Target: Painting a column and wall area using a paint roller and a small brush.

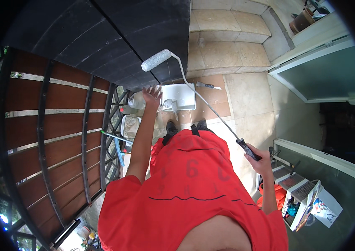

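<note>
The right hand has its grip closed around the black handle of a long paint roller, whose white sleeve sits at 11 o'clock on the dark gate panel. The left hand, fingers spread, holds nothing above the white paint tray.

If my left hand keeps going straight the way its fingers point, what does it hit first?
Probably the dark gate panel. The left hand is open, fingers spread toward it just below the paint roller, though depth is unclear, so the gap can't be judged.
</note>
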Available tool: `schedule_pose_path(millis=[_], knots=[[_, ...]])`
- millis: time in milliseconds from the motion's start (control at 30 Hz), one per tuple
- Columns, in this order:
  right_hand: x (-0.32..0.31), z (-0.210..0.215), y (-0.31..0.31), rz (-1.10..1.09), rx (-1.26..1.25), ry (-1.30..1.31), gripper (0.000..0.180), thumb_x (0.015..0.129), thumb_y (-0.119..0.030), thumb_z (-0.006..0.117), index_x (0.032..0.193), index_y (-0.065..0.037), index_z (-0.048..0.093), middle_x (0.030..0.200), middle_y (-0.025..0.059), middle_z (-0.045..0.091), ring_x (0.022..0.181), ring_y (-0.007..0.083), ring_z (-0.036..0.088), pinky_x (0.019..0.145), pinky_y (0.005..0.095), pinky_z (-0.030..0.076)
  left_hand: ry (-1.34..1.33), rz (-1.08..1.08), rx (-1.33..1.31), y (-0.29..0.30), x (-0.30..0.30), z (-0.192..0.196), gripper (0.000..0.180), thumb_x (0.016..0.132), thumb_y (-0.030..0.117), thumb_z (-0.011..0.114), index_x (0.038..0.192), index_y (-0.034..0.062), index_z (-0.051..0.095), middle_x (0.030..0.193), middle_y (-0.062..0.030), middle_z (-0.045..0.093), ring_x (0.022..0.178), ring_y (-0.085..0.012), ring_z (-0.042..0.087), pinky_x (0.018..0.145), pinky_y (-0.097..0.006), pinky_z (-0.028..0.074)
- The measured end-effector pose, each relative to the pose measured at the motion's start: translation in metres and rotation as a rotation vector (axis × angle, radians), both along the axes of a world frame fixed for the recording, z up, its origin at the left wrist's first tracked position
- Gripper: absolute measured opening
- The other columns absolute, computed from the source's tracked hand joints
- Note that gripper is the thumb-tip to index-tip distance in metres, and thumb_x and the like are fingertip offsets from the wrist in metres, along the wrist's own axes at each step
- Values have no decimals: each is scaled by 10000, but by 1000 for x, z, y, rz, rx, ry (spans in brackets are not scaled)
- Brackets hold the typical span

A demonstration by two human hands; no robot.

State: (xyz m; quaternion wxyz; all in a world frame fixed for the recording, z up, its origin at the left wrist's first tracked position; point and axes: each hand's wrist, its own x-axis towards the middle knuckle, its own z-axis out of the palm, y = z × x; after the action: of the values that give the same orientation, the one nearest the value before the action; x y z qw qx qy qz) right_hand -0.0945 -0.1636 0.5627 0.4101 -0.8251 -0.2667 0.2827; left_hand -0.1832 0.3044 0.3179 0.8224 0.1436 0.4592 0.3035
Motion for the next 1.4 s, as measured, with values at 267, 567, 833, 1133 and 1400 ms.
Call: schedule_pose_path(millis=[267,567,833,1133,1400], knots=[[0,11,-4,15,59,-44,392,696,-2,674,1078,0,587,583,-1,536,498,7,405,446,171,331,59,-23,307,65,23,48,595,847,547,307,1316,180,299,1276,-54,454,1125,-323,430,923,-453,261],[7,-35,31,-93,-5,104,347,727,-47,655,1067,-16,593,620,-43,473,552,17,391,487,182,362,94,27,143,40,-6,23,576,844,555,301,1273,173,344,1249,-41,470,1085,-303,453,921,-460,270],[24,-174,114,9,-269,63,343,714,-136,646,1045,-53,609,682,187,608,592,215,615,580,309,469,247,40,-21,-42,-94,-22,637,847,552,309,1344,157,250,1311,-77,392,1184,-317,378,969,-480,245],[45,-410,188,-16,-492,-55,231,656,-143,606,838,-5,643,741,247,592,716,387,590,678,419,476,528,-87,-100,-123,-170,-121,637,848,581,317,1337,176,276,1282,-61,425,1092,-258,439,914,-438,294],[-7,-352,197,-47,-457,62,199,686,-116,582,834,8,627,735,255,590,727,398,589,670,424,483,466,-50,26,-122,-212,-96,556,907,484,311,1324,119,264,1196,-102,479,957,-219,515,794,-328,403]])
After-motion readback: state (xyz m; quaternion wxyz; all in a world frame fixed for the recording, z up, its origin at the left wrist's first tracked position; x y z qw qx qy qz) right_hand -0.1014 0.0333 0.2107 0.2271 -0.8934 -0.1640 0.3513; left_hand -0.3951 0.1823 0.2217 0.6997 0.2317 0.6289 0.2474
